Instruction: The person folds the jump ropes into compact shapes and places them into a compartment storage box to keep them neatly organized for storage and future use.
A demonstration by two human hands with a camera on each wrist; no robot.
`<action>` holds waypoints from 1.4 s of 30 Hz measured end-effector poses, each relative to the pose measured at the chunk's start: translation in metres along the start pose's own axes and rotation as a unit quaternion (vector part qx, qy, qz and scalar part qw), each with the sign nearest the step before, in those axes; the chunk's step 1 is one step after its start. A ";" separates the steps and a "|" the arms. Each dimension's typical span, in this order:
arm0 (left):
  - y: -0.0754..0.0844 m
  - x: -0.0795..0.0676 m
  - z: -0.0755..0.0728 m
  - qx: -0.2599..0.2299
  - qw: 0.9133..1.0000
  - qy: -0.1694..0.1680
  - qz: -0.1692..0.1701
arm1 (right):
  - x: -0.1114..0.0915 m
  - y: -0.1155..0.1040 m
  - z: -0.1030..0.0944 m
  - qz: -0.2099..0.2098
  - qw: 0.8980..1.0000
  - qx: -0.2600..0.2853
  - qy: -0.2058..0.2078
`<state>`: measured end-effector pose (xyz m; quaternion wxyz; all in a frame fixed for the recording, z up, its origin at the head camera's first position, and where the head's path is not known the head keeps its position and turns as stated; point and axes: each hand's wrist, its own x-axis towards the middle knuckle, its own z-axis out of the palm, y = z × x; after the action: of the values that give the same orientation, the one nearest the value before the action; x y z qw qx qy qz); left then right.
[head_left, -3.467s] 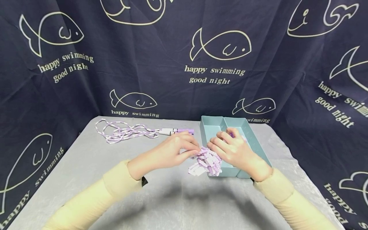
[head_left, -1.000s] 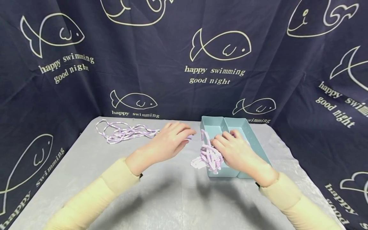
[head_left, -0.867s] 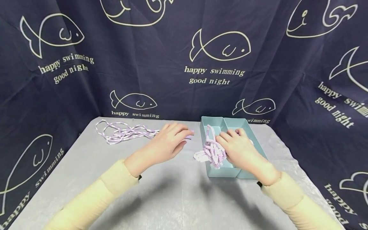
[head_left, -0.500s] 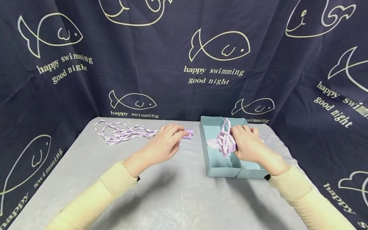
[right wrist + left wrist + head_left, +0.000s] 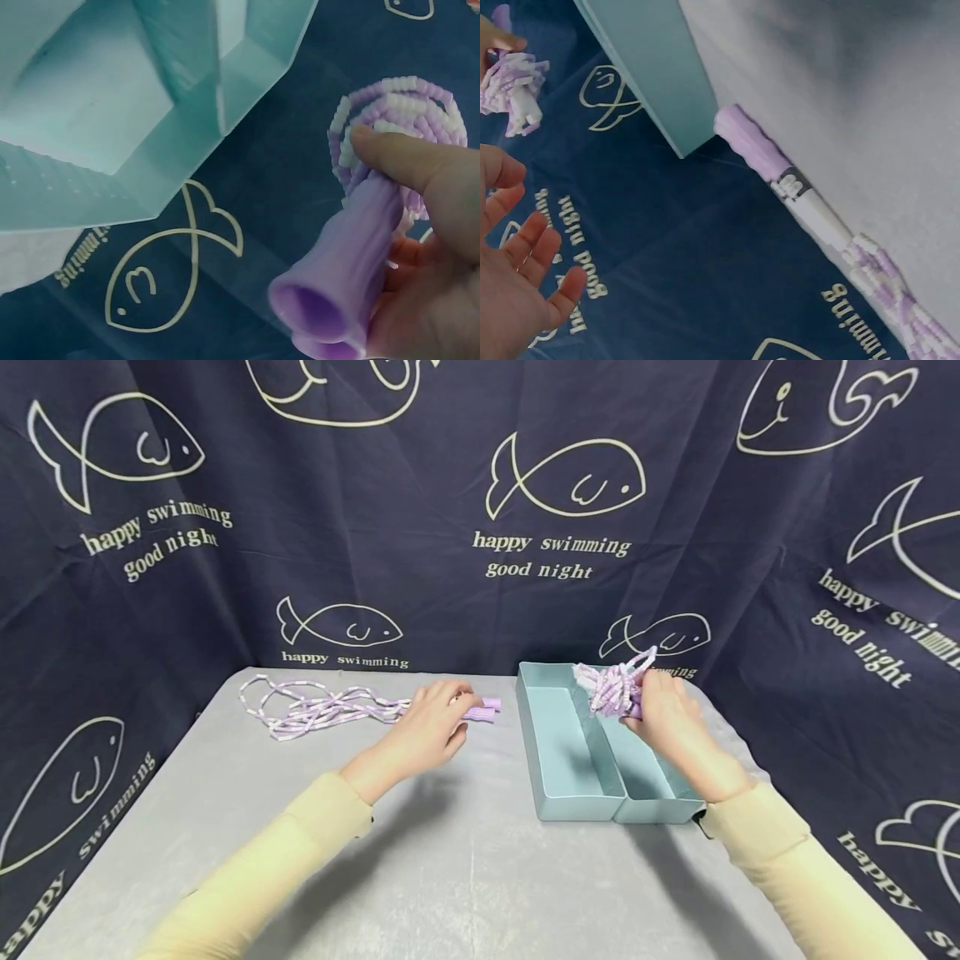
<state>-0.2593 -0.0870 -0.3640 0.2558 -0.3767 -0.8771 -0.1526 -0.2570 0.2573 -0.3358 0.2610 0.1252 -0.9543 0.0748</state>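
My right hand [image 5: 667, 710] grips a wound-up purple-and-white beaded jump rope [image 5: 613, 689] above the far end of the teal box's right compartment. In the right wrist view the thumb presses against its two purple handles [image 5: 337, 255], whose hollow ends face the camera, with the beaded coil behind. A second jump rope [image 5: 322, 718] lies loosely looped on the table at the left, its purple handles [image 5: 480, 715] pointing right. My left hand [image 5: 426, 727] hovers by those handles, covering part of them. In the left wrist view its fingers are relaxed and hold nothing.
The teal box [image 5: 531, 752] stands on the grey-covered table [image 5: 450, 877], right of the middle, and a divider splits it into two compartments. A dark blue curtain [image 5: 442, 527] with fish drawings hangs behind and at both sides.
My right hand has lifted the wound jump rope from the box's near left side and carried it right and away. My left hand has let go of the coil and moved left towards the other rope's handles.
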 end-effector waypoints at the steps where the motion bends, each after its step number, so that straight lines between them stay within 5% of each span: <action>1: -0.002 0.001 0.003 0.001 1.000 -0.003 -0.009 | 0.000 0.002 0.002 -0.002 1.000 0.002 0.012; 7: -0.016 0.008 0.023 0.006 0.998 -0.028 -0.047 | -0.001 0.016 0.017 0.001 0.998 0.005 0.056; 21: -0.048 0.022 0.079 0.050 0.990 -0.112 -0.074 | -0.018 0.017 0.051 0.213 0.977 0.011 0.009; 30: -0.061 0.025 0.103 0.083 0.974 -0.190 -0.095 | -0.028 0.016 0.082 0.277 0.961 -0.006 0.012; 42: -0.070 0.027 0.124 0.078 0.945 -0.270 -0.168 | -0.030 0.020 0.101 0.329 0.943 0.013 -0.055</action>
<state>-0.3683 -0.0612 -0.4566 0.0082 -0.2299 -0.9730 -0.0172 -0.2864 0.2612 -0.4386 0.1677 -0.1884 -0.9540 0.1622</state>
